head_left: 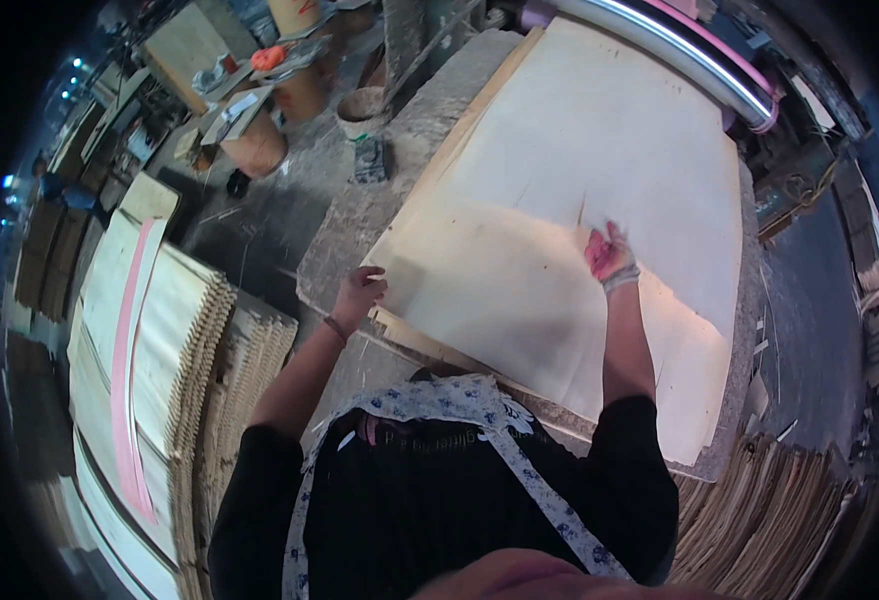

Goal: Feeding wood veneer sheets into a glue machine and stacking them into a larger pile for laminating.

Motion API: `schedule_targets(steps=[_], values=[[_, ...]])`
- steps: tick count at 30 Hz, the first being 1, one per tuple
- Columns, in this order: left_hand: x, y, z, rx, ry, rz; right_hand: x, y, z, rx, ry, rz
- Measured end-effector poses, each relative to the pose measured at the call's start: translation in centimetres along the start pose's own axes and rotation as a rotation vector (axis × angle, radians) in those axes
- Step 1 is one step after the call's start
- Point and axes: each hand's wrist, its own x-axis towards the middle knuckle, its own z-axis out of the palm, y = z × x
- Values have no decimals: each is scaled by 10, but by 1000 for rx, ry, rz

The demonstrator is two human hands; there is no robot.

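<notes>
A broad pale wood veneer sheet lies on a stack of similar sheets in front of me, its near part warmer in tone. Beyond it shows a whiter sheet surface with dark splits. My left hand, bare and with a band at the wrist, is at the stack's left edge near its corner, fingers loosely bent and apart. Whether it touches the sheet I cannot tell. My right hand wears a pink and white glove. It is over the sheets beside a dark split, fingers raised and spread, slightly blurred, holding nothing visible.
A shiny metal roller spans the far end of the worktable. At left stands a tall veneer pile with a pink strip across it. More stacked sheets sit at lower right. Buckets stand at far left.
</notes>
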Motion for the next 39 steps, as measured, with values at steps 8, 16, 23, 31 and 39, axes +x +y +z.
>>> schedule_targets(steps=[8,16,23,31,39], values=[[26,-54,14,791,260,228,-40,74,-11,-216,-124,-75],[29,2,-2,418,131,221,-200,148,-64,-225,-320,286],[30,50,1,-45,-105,232,-255,176,-94,-11,-389,503],[7,108,-19,-374,-271,172,-281,186,-73,-106,104,165],[-10,59,-84,-418,-146,100,-267,234,-92,-380,-74,297]])
